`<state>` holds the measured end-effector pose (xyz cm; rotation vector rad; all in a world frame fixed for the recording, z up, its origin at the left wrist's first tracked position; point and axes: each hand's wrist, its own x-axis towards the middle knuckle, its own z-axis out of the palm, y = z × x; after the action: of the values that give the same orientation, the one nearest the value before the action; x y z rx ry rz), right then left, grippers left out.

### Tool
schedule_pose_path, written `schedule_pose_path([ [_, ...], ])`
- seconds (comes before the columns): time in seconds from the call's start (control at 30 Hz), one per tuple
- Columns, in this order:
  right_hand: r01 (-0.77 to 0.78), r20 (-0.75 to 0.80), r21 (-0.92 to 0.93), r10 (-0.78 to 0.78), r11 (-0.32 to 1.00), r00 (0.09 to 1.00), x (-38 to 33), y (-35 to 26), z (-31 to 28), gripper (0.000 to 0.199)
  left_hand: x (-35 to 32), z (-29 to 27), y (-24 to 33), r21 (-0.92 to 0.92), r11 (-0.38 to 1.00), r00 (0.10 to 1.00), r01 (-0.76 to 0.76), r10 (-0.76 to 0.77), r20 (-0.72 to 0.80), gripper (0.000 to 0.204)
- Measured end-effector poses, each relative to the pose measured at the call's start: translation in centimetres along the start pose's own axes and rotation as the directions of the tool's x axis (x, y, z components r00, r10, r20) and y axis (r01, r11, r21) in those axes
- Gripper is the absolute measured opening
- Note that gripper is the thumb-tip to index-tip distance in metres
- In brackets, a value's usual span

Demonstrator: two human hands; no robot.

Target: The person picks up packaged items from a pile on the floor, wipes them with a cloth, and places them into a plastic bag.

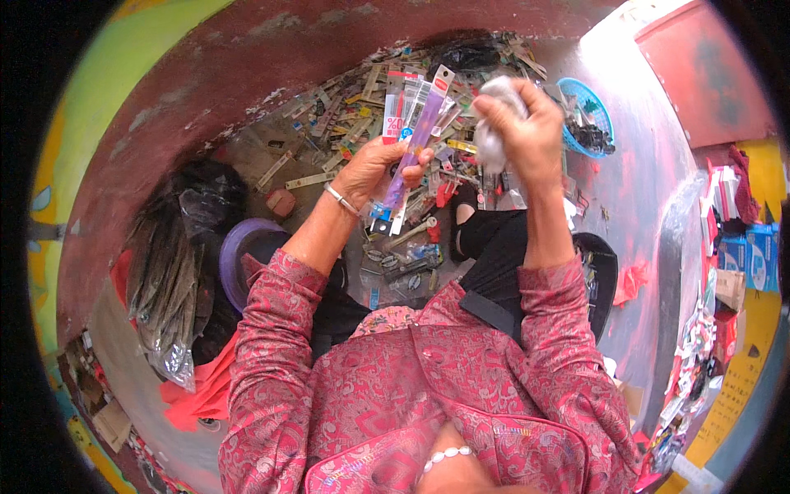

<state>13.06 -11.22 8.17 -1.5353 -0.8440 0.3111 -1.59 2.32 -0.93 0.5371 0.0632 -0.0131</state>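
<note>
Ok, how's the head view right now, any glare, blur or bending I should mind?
Head view: strong fisheye bending and black corners at the rim; the metal surface at upper right is washed out by glare; the left hand with its purple packet is fairly sharp; the right hand and white cloth look slightly soft.

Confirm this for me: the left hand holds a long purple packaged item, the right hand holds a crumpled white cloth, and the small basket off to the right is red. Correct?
Not quite. The head view shows the small basket is blue, not red. The rest stands: the left hand holds a long purple packaged item, and the right hand holds a crumpled white cloth.
</note>
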Motion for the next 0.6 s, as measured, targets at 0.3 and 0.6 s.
schedule_pose_path([
  [0.3, -0.184, 0.373, 0.023, 0.162, 0.983, 0.914, 2.4, 1.0, -1.8, 0.018, -0.3, 1.6, -0.4, 0.173, 0.981, 0.996, 0.092, -0.089, -0.024, 0.033],
  [0.6, -0.159, -0.239, 0.569, 0.347, 0.807, 0.907, 2.8, 3.5, -1.8, 0.007, 1.8, -0.8, -0.2, -0.093, 0.988, 0.929, -0.125, 0.083, -0.361, 0.028],
])
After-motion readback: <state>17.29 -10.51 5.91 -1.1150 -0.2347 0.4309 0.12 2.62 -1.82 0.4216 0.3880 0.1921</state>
